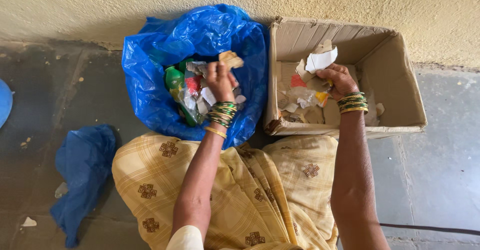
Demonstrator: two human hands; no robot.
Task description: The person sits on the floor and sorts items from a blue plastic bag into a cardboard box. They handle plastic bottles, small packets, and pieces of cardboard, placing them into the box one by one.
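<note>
My left hand [220, 80] is over the open blue plastic bag [150, 95] and grips a small brown cardboard scrap [231, 59]. The bag holds mixed waste: a green plastic bottle [174, 77], red and white wrappers, paper bits. My right hand [340, 80] reaches into the brown cardboard box [395, 70] and holds a bunch of paper and cardboard pieces [318, 62], white and brown. More torn paper and card scraps [300, 105] lie on the box floor. Both wrists wear green and gold bangles.
A second, crumpled blue plastic bag [82, 175] lies on the dark stone floor at the left. A blue round object [4, 102] shows at the far left edge. A yellow rough wall [300, 0] stands behind bag and box. My yellow patterned cloth [240, 190] covers my lap.
</note>
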